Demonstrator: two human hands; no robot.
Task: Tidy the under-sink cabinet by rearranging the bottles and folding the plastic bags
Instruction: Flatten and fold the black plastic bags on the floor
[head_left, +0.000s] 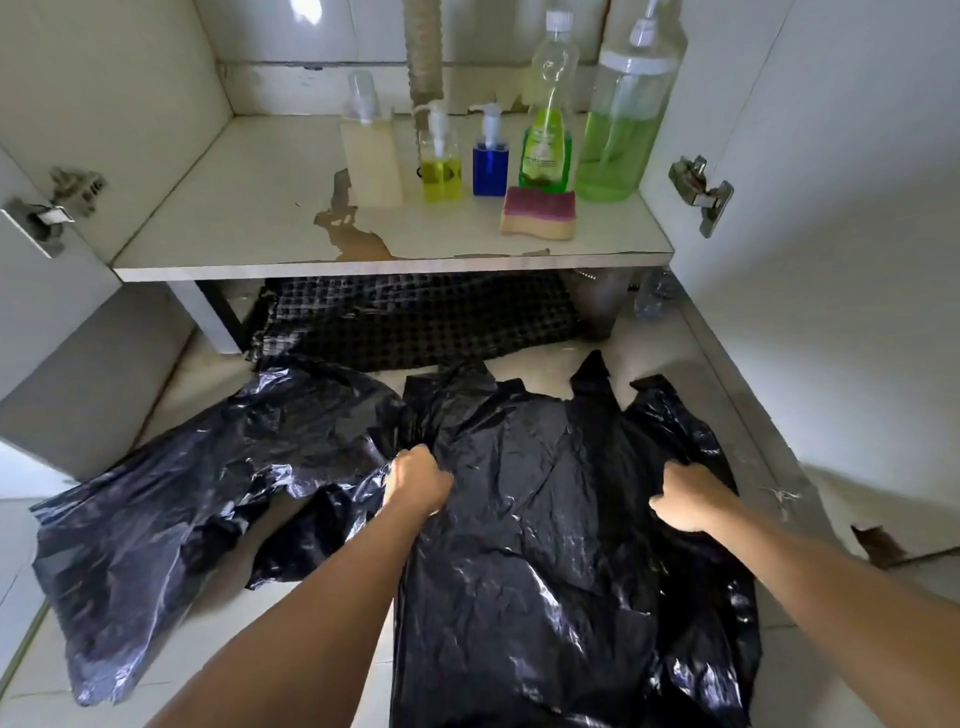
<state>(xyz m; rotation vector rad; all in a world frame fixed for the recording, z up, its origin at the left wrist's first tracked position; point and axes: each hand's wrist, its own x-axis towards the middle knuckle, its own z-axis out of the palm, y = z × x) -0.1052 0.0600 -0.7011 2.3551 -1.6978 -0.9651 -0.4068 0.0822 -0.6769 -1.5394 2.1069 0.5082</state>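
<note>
The cabinet (156, 156) stood open, with both doors swung wide. Its shelf (260, 208) was chipped and peeling near the front edge.

On the floor (31, 649) lay two big black bags. The right bag (545, 545) was spread out flat in front of the person. The left bag (156, 493) lay beside it, crumpled and not folded. A dark checked mat (415, 322) lay under the shelf, behind the bags.

The bottles stood in a neat row at the back right of the shelf. The biggest was a pump jug (623, 114) of green soap on the far right. Next to it was a tall green bottle (548, 119). Then came a cream bottle (371, 156), a yellow pump (440, 166) and a blue pump (490, 156). A sponge (538, 213) lay in front of the green bottle.

The left hand (415, 480) was closed on the left edge of the right bag. The right hand (685, 499) was closed on its right edge. Each grip had a bunch of plastic in it.

The bottles looked done, since they stood in a line. The bags looked like the part left to do. The right bag seemed ready for its first fold. The left bag had not been started, and both would likely need to go back on the shelf after.
</note>
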